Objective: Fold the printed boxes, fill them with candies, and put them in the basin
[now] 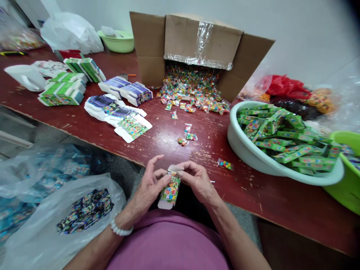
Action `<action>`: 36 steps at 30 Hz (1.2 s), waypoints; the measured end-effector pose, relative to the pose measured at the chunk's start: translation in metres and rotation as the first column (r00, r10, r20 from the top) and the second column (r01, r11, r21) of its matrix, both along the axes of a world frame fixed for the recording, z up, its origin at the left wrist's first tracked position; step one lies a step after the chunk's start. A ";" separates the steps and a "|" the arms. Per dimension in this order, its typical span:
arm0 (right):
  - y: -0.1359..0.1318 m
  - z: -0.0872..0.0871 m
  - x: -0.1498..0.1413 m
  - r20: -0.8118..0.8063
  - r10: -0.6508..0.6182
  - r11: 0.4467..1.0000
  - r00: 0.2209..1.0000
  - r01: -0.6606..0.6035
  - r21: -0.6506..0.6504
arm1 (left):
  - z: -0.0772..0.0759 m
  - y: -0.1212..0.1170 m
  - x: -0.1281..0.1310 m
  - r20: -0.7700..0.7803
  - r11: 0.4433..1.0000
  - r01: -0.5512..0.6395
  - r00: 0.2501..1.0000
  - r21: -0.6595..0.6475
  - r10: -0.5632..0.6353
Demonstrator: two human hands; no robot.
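Just above my lap, a small green printed cardboard box (170,191) stands upright between my hands, its white end flap (176,168) at the top. My left hand (150,183) grips the box's side with the thumb, its fingers spread upward. My right hand (198,182) pinches the top near the flap. A white bead bracelet (120,226) circles my left wrist. Beyond my hands, a small wrapped candy strip (225,164) lies on the red table (157,150).
An open cardboard carton (202,41) spills wrapped candies (191,93) across the table. A white basin (253,146) holds several green boxes, beside a green basin (347,180). Stacks of flat printed cartons (64,88) lie at left. Plastic bags (56,221) sit below the table's near edge.
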State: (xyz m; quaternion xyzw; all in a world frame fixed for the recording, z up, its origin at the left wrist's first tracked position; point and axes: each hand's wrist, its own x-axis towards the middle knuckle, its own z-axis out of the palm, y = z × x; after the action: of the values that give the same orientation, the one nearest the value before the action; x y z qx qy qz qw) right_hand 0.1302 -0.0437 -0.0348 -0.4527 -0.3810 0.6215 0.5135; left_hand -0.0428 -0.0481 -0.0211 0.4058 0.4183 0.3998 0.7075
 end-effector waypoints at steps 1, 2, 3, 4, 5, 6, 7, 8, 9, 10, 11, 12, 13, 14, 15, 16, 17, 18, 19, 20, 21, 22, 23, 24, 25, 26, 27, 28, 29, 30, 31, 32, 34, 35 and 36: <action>-0.001 0.000 0.000 0.009 0.005 1.000 1.000 -0.005 0.015 | 0.000 -0.001 0.000 0.042 0.997 0.037 0.999 -0.065 -0.034; -0.003 0.000 0.001 0.019 0.003 0.999 1.000 -0.003 0.032 | 0.000 -0.002 0.000 0.092 0.987 0.093 0.992 -0.129 -0.082; -0.004 0.000 0.001 0.033 -0.004 0.999 0.999 0.003 0.054 | -0.001 -0.003 0.000 0.147 0.969 0.157 0.981 -0.192 -0.130; -0.005 0.002 0.002 0.063 -0.004 0.996 0.998 -0.001 0.088 | -0.002 -0.004 0.001 0.195 0.945 0.212 0.967 -0.249 -0.166; -0.006 0.003 0.002 0.117 0.005 0.991 0.993 -0.021 0.131 | -0.003 -0.004 0.003 0.226 0.924 0.244 0.957 -0.296 -0.180; -0.006 0.005 0.003 0.190 0.014 0.982 0.982 -0.049 0.181 | -0.004 -0.004 0.004 0.232 0.911 0.247 0.957 -0.329 -0.176; -0.006 0.007 0.004 0.259 0.021 0.971 0.966 -0.082 0.225 | -0.005 -0.003 0.006 0.216 0.911 0.229 0.963 -0.345 -0.160; -0.006 0.008 0.005 0.307 0.032 0.963 0.951 -0.111 0.245 | -0.006 -0.002 0.008 0.187 0.918 0.200 0.972 -0.343 -0.142; -0.006 0.009 0.006 0.325 0.047 0.962 0.945 -0.129 0.239 | -0.006 -0.001 0.010 0.157 0.929 0.175 0.979 -0.326 -0.130; -0.005 0.010 0.006 0.322 0.062 0.966 0.945 -0.138 0.218 | -0.007 0.000 0.011 0.130 0.941 0.162 0.983 -0.298 -0.128; -0.005 0.010 0.006 0.317 0.069 0.971 0.946 -0.137 0.198 | -0.007 0.001 0.013 0.108 0.950 0.158 0.985 -0.269 -0.133; -0.004 0.010 0.006 0.327 0.063 0.972 0.943 -0.132 0.195 | -0.007 0.001 0.014 0.089 0.958 0.155 0.987 -0.240 -0.137; -0.003 0.010 0.006 0.358 0.042 0.969 0.933 -0.125 0.212 | -0.008 0.002 0.015 0.072 0.966 0.153 0.987 -0.211 -0.141; -0.002 0.010 0.006 0.396 0.013 0.964 0.918 -0.118 0.240 | -0.008 0.002 0.015 0.057 0.971 0.156 0.987 -0.182 -0.148; 0.000 0.010 0.006 0.419 -0.006 0.959 0.908 -0.113 0.259 | -0.009 0.002 0.016 0.044 0.974 0.163 0.986 -0.157 -0.158; 0.001 0.011 0.005 0.413 -0.004 0.962 0.911 -0.110 0.250 | -0.010 0.002 0.016 0.034 0.975 0.173 0.985 -0.137 -0.170; 0.002 0.012 0.004 0.375 0.020 0.972 0.927 -0.106 0.210 | -0.010 0.002 0.015 0.024 0.975 0.185 0.983 -0.124 -0.183; 0.004 0.013 0.003 0.310 0.055 0.984 0.949 -0.105 0.147 | -0.011 0.002 0.015 0.013 0.974 0.196 0.981 -0.118 -0.196; 0.005 0.013 0.002 0.235 0.087 0.991 0.968 -0.107 0.076 | -0.012 0.002 0.014 -0.001 0.973 0.203 0.979 -0.113 -0.204; 0.007 0.013 0.001 0.165 0.105 0.994 0.981 -0.109 0.014 | -0.012 0.002 0.013 -0.016 0.974 0.202 0.979 -0.106 -0.205; 0.008 0.013 0.000 0.114 0.108 0.994 0.988 -0.105 -0.025 | -0.013 0.003 0.012 -0.033 0.975 0.200 0.979 -0.098 -0.204; 0.008 0.013 -0.001 0.088 0.101 0.994 0.991 -0.098 -0.040 | -0.013 0.003 0.011 -0.049 0.976 0.199 0.978 -0.088 -0.203; 0.008 0.012 -0.002 0.079 0.094 0.995 0.992 -0.091 -0.034 | -0.012 0.004 0.010 -0.061 0.976 0.201 0.977 -0.077 -0.206; 0.007 0.012 -0.002 0.078 0.095 0.995 0.992 -0.095 -0.010 | -0.012 0.004 0.008 -0.065 0.976 0.208 0.975 -0.068 -0.213; 0.005 0.011 -0.001 0.086 0.108 0.993 0.990 -0.111 0.030 | -0.011 0.004 0.007 -0.060 0.974 0.217 0.973 -0.062 -0.221; 0.003 0.011 -0.001 0.111 0.129 0.987 0.985 -0.138 0.083 | -0.011 0.005 0.005 -0.051 0.972 0.226 0.972 -0.061 -0.229; 0.000 0.011 0.000 0.158 0.144 0.975 0.977 -0.167 0.144 | -0.010 0.005 0.004 -0.041 0.971 0.230 0.972 -0.064 -0.233; -0.003 0.011 0.000 0.229 0.140 0.960 0.963 -0.189 0.208 | -0.010 0.005 0.004 -0.034 0.971 0.228 0.972 -0.072 -0.231; -0.007 0.011 0.001 0.324 0.113 0.939 0.939 -0.207 0.273 | -0.010 0.004 0.004 -0.035 0.972 0.220 0.974 -0.083 -0.223; -0.009 0.010 0.001 0.433 0.064 0.915 0.899 -0.226 0.333 | -0.010 0.004 0.004 -0.048 0.975 0.202 0.977 -0.091 -0.207; -0.011 0.010 0.001 0.539 0.004 0.891 0.842 -0.248 0.381 | -0.011 0.003 0.005 -0.066 0.979 0.179 0.980 -0.096 -0.186; -0.012 0.010 0.001 0.625 -0.046 0.868 0.780 -0.278 0.411 | -0.012 0.003 0.006 -0.080 0.983 0.153 0.984 -0.098 -0.162; -0.006 0.009 0.002 0.715 -0.053 0.836 0.697 -0.360 0.413 | -0.013 0.002 0.007 -0.079 0.988 0.116 0.989 -0.101 -0.124; 0.001 0.009 0.004 0.722 -0.030 0.835 0.692 -0.380 0.399 | -0.014 0.001 0.008 -0.067 0.989 0.105 0.991 -0.107 -0.113; 0.010 0.008 0.007 0.708 -0.023 0.846 0.705 -0.364 0.390 | -0.014 0.000 0.008 -0.049 0.988 0.099 0.993 -0.120 -0.105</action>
State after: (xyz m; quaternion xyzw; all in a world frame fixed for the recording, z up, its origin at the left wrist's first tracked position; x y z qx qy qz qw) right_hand 0.1367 -0.0336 -0.0264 -0.4618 -0.7336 0.3326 0.3714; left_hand -0.0349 -0.0477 -0.0352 0.3950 0.4391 0.3263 0.7380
